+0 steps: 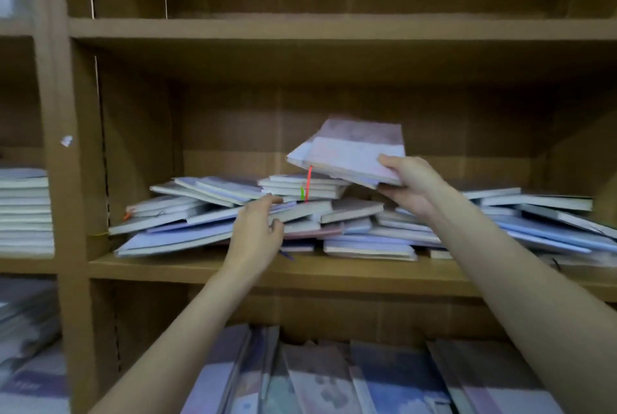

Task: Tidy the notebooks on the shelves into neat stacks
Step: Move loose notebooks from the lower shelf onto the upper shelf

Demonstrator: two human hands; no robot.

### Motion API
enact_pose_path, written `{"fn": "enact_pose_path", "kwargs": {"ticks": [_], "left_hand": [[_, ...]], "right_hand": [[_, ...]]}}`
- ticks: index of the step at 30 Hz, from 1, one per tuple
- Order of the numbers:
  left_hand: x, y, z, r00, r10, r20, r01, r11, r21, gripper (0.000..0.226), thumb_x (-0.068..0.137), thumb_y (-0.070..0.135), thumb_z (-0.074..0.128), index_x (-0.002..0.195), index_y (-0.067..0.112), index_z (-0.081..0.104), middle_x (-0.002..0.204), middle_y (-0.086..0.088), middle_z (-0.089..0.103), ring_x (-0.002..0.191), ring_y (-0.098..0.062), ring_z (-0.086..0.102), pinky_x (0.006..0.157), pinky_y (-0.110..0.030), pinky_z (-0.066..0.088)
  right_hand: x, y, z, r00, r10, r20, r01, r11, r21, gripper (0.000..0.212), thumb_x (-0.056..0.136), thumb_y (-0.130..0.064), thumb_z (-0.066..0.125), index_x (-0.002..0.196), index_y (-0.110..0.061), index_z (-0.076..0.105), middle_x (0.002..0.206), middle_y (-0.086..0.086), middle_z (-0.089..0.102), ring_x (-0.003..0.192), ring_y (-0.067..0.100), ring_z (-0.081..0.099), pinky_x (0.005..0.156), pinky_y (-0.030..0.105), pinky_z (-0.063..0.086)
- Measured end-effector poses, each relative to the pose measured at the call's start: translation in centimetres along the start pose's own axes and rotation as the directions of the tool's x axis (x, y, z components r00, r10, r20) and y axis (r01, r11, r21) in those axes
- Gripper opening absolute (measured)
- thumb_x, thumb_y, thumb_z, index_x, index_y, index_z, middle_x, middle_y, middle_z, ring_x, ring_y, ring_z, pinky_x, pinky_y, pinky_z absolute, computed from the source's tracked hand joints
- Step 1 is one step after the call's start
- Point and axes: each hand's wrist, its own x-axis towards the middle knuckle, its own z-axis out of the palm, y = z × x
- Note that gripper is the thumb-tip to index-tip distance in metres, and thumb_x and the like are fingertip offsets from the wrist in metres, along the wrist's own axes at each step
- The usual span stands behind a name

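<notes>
A messy heap of pale blue and pink notebooks (350, 233) sprawls across the middle wooden shelf (233, 268). My right hand (410, 185) grips a few pink-and-white notebooks (350, 153) by their right edge, lifted and tilted above the heap; a red ribbon hangs from them. My left hand (258, 230) reaches into the heap's left half, its fingers loosely curved and touching the edge of a notebook there, thumb below. Whether it grips that notebook is unclear.
A neat stack of notebooks (25, 210) fills the compartment to the left. The shelf above (334, 29) holds nothing visible. The shelf below carries several notebooks (334, 377) lying side by side. A vertical wooden post (63, 180) divides the compartments.
</notes>
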Motion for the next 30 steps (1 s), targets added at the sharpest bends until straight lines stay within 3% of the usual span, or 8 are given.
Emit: {"fn": "enact_pose_path", "kwargs": {"ticks": [2, 4, 11, 15, 20, 23, 25, 30], "left_hand": [[0.7, -1.1, 0.8, 0.999, 0.037, -0.005, -0.037, 0.997, 0.07, 0.044, 0.091, 0.005, 0.045, 0.134, 0.012, 0.045, 0.138, -0.007, 0.045, 0.128, -0.02, 0.037, 0.104, -0.028, 0.028], [1.0, -2.2, 1.6, 0.997, 0.082, -0.005, -0.081, 0.992, 0.1, 0.044, 0.09, 0.004, 0.045, 0.133, 0.015, 0.047, 0.142, -0.004, 0.042, 0.133, -0.021, 0.032, 0.109, -0.031, 0.024], [-0.7, -3.7, 3.6, 0.976, 0.21, -0.054, -0.194, 0.956, 0.22, 0.039, 0.078, 0.013, 0.043, 0.109, 0.018, 0.066, 0.128, -0.008, 0.057, 0.118, -0.033, 0.05, 0.1, -0.048, 0.034], [-4.9, -3.3, 4.2, 0.945, 0.312, -0.102, -0.296, 0.944, 0.148, 0.039, 0.082, 0.017, 0.036, 0.107, 0.017, 0.065, 0.128, -0.006, 0.056, 0.116, -0.029, 0.046, 0.099, -0.044, 0.032], [-13.4, -6.1, 6.2, 0.919, 0.378, -0.112, -0.363, 0.922, 0.134, 0.028, 0.082, 0.014, 0.039, 0.103, 0.024, 0.054, 0.122, -0.002, 0.053, 0.111, -0.024, 0.044, 0.092, -0.036, 0.033], [-15.9, -8.5, 8.6, 0.981, 0.194, -0.012, -0.192, 0.976, 0.102, 0.028, 0.083, 0.021, 0.037, 0.105, 0.024, 0.054, 0.116, -0.006, 0.057, 0.105, -0.023, 0.044, 0.082, -0.04, 0.042], [-17.5, -9.9, 10.8, 0.981, 0.079, 0.178, -0.104, 0.985, 0.138, 0.032, 0.081, 0.024, 0.041, 0.107, 0.02, 0.059, 0.115, -0.011, 0.058, 0.104, -0.03, 0.048, 0.078, -0.048, 0.048], [-20.4, -10.9, 15.9, 0.78, -0.244, 0.576, 0.129, 0.964, 0.234, 0.041, 0.091, 0.02, 0.054, 0.131, 0.021, 0.047, 0.142, -0.005, 0.034, 0.128, -0.028, 0.036, 0.104, -0.03, 0.03]], "right_hand": [[1.8, -0.2, 1.3, 0.994, 0.062, 0.094, -0.065, 0.998, 0.029, 0.017, 0.093, -0.006, 0.054, 0.109, 0.0, 0.053, 0.109, 0.017, 0.058, 0.091, 0.023, 0.062, 0.067, 0.034, 0.057], [2.3, 0.5, 1.3, 0.985, 0.084, 0.15, -0.093, 0.994, 0.055, 0.039, 0.089, -0.007, 0.06, 0.124, 0.002, 0.046, 0.122, 0.02, 0.053, 0.1, 0.026, 0.064, 0.072, 0.032, 0.058], [0.3, 3.1, -5.1, 0.978, -0.203, -0.056, 0.148, 0.854, -0.498, 0.018, 0.093, -0.002, 0.052, 0.106, 0.007, 0.06, 0.097, 0.022, 0.066, 0.076, 0.023, 0.066, 0.068, 0.025, 0.056], [-3.7, 5.5, -7.9, 0.941, -0.309, 0.136, 0.32, 0.692, -0.647, 0.01, 0.092, -0.001, 0.053, 0.1, -0.003, 0.059, 0.091, 0.021, 0.066, 0.066, 0.016, 0.067, 0.058, 0.022, 0.055], [-9.6, 11.4, -9.8, 0.901, -0.294, 0.319, 0.425, 0.446, -0.788, 0.034, 0.087, -0.013, 0.06, 0.113, -0.028, 0.045, 0.091, -0.006, 0.063, 0.08, 0.003, 0.064, 0.073, 0.023, 0.054], [-10.8, 15.6, -10.9, 0.936, -0.125, 0.33, 0.349, 0.469, -0.811, 0.042, 0.087, -0.023, 0.063, 0.121, -0.031, 0.04, 0.1, -0.015, 0.059, 0.086, -0.002, 0.061, 0.076, 0.02, 0.053], [-11.2, 19.3, -12.7, 0.931, 0.163, 0.328, 0.246, 0.383, -0.89, 0.047, 0.088, -0.034, 0.061, 0.127, -0.031, 0.038, 0.111, -0.018, 0.049, 0.097, -0.002, 0.056, 0.078, 0.015, 0.049], [-11.5, 28.1, -18.0, 0.758, 0.636, 0.147, 0.116, 0.089, -0.989, 0.118, 0.058, -0.078, 0.052, 0.15, -0.019, 0.009, 0.156, 0.0, 0.008, 0.143, 0.022, 0.014, 0.114, 0.035, 0.022]]}}
